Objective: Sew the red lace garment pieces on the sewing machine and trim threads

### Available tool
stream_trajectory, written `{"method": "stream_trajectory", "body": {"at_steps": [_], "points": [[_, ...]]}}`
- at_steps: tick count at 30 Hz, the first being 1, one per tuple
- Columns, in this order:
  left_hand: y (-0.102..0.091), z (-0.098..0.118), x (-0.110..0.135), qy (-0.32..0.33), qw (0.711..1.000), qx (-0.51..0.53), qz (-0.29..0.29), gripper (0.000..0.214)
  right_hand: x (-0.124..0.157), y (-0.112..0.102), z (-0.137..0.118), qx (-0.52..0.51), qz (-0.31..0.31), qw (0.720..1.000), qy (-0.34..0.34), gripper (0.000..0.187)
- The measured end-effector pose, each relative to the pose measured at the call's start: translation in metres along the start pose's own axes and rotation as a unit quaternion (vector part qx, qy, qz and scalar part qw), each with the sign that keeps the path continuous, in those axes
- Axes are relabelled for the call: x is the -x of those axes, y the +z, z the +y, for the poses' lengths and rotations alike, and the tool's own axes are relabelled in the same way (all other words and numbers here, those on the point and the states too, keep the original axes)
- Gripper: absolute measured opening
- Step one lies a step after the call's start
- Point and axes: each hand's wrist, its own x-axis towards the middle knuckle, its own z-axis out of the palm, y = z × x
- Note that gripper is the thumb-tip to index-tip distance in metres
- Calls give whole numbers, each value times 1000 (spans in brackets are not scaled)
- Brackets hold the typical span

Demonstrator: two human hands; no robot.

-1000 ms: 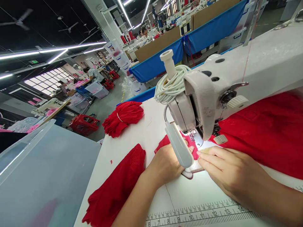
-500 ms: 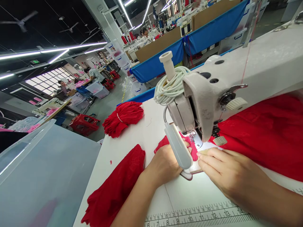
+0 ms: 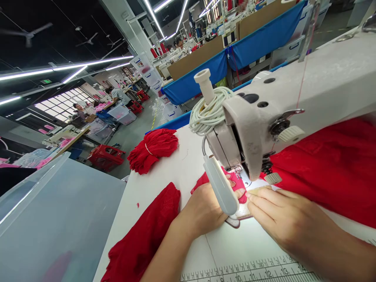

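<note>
A small red fabric piece (image 3: 241, 184) lies under the needle area of a white sewing machine (image 3: 246, 129), lit brightly. My left hand (image 3: 202, 209) rests on it from the left, its thumb and fingertips apart and pressed flat on the cloth. A grey clip-on lamp (image 3: 221, 186) covers part of that hand. At the piece's near right corner, my right hand (image 3: 282, 215) has its fingers together, pinching the edge. More red fabric (image 3: 195, 183) shows just left of the lamp.
A tied red bundle (image 3: 154, 149) and a folded red cloth (image 3: 143, 235) lie on the left of the table. Large red fabric (image 3: 329, 168) spreads behind the machine arm. A printed ruler (image 3: 249, 270) runs along the front edge. A translucent bin (image 3: 58, 203) stands at left.
My left thumb now shows right of the lamp, pressed on the red piece; before, the lamp hid it. My right hand stays at the piece's corner. The view has shifted slightly.
</note>
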Motion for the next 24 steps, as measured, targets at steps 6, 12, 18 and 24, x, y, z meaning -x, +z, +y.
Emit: {"method": "stream_trajectory", "body": {"at_steps": [6, 12, 18, 24], "points": [[1, 0, 2, 7, 1000, -3, -7, 30, -1, -4, 2, -4, -25, 1000, 5, 35], [-3, 4, -3, -3, 1000, -14, 0, 31, -3, -8, 4, -7, -32, 999, -7, 34], [-2, 4, -3, -2, 1000, -28, 0, 34, -7, -11, 4, -2, -47, 999, -24, 31], [-1, 4, -2, 6, 999, -39, -14, 33, -6, -10, 4, -4, -48, 999, -15, 29]]}}
